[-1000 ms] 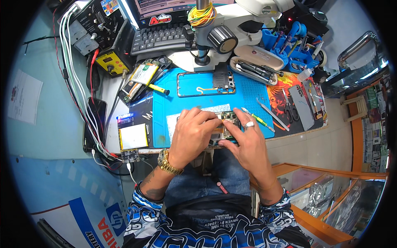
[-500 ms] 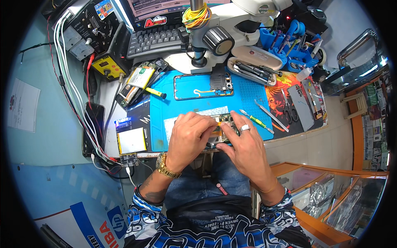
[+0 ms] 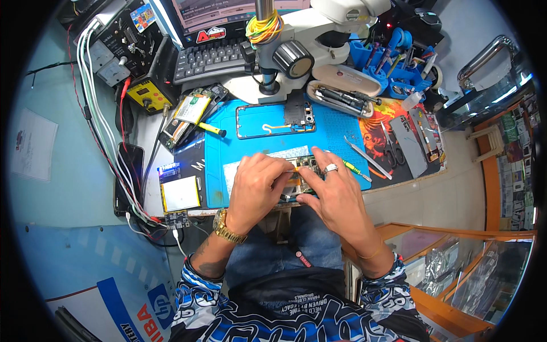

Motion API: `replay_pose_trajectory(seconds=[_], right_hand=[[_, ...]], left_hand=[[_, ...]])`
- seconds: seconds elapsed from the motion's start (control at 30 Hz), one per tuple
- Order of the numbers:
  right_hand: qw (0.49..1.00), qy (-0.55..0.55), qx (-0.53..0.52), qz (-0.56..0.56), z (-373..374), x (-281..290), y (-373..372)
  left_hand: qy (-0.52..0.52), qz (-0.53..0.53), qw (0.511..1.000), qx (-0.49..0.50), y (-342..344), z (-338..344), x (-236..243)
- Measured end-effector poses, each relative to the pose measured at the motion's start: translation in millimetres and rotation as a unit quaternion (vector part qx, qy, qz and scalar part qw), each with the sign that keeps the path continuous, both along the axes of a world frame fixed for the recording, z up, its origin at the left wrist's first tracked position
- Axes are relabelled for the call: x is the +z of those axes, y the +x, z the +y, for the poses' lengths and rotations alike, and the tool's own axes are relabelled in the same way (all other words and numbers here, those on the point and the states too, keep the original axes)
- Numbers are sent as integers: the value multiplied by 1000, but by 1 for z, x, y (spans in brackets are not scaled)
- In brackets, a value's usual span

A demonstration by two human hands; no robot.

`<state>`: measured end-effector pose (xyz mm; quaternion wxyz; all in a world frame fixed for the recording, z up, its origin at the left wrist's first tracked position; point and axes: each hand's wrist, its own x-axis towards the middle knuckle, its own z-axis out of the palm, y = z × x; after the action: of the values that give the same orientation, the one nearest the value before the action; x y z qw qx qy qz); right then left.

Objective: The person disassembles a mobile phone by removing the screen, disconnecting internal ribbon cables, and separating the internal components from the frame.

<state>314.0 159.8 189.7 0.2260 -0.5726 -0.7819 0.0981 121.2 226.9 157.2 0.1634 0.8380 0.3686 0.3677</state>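
Note:
An opened phone with a bare green circuit board [image 3: 309, 180] lies at the near edge of the blue mat, under both hands. My left hand [image 3: 255, 185] is closed, thumb and forefinger pinched together over the phone's left part. An orange ribbon cable [image 3: 294, 180] shows right by those fingertips; what they pinch is hidden. My right hand [image 3: 337, 196] grips the phone across its width, thumb at the near edge and longer fingers at the far edge. Its forefinger rests on the board close to the left fingertips. A whitish textured pad [image 3: 231, 174] sticks out beneath the phone.
Beyond the hands, a phone frame [image 3: 245, 134] lies on the blue mat [image 3: 219, 154]. Left are a yellow-handled screwdriver [image 3: 212, 129], a battery [image 3: 180, 194] and cables. A microscope [image 3: 293, 60] stands behind. Tweezers [image 3: 370, 158], a green-handled tool [image 3: 350, 168] and scissors [image 3: 393, 153] lie right.
The whole view has shifted slightly, so the bench sits a little further left. Both hands keep nearly the same hold over the phone, the right covering more of the green-handled tool.

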Motion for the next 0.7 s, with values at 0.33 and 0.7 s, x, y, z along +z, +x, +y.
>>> replay_pose_trajectory(seconds=[0.33, 0.7], right_hand=[[1000, -6, -10, 3, -4, -3, 2], [1000, 10, -17, -8, -6, -9, 1]], left_hand=[[1, 4, 1000, -3, 0, -2, 0], [12, 62, 997, 42, -28, -8, 15]])
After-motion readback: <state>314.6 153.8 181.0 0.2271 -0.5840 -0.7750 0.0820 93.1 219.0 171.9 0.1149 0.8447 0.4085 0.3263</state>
